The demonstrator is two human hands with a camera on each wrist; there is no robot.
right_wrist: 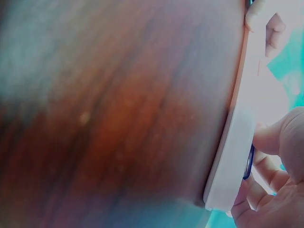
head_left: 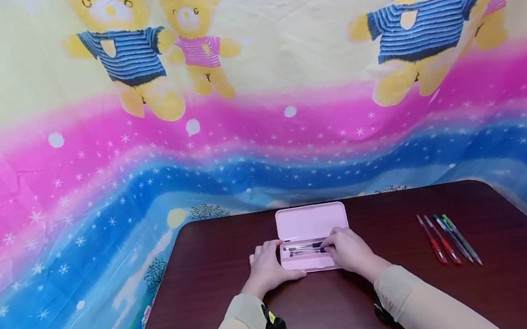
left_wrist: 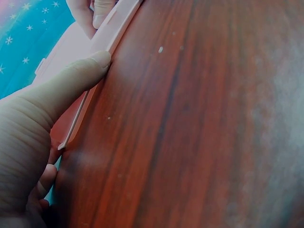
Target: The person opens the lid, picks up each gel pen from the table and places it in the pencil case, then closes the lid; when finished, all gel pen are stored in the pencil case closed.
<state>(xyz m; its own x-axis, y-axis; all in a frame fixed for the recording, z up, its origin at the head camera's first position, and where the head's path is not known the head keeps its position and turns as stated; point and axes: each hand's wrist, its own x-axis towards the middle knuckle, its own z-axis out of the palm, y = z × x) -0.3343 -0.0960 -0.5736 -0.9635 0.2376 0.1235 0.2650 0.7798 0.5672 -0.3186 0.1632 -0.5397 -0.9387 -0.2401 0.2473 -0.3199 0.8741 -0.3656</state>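
A pink pencil case (head_left: 311,221) lies on the table with its lid raised at the back. Several pens (head_left: 298,250) lie lengthwise inside it. My left hand (head_left: 266,270) holds the case at its left end; in the left wrist view the thumb (left_wrist: 78,80) presses on the front wall. At the right end, my right hand (head_left: 351,250) reaches into the case and pinches a pen with a dark blue end (right_wrist: 249,164). The fingers partly cover this pen.
On the right of the dark brown table (head_left: 316,320) lie two red pens (head_left: 433,242), a dark-topped pen (head_left: 453,240) and a green-topped pen (head_left: 462,238), side by side. A cloth printed with bears (head_left: 262,153) hangs behind the table.
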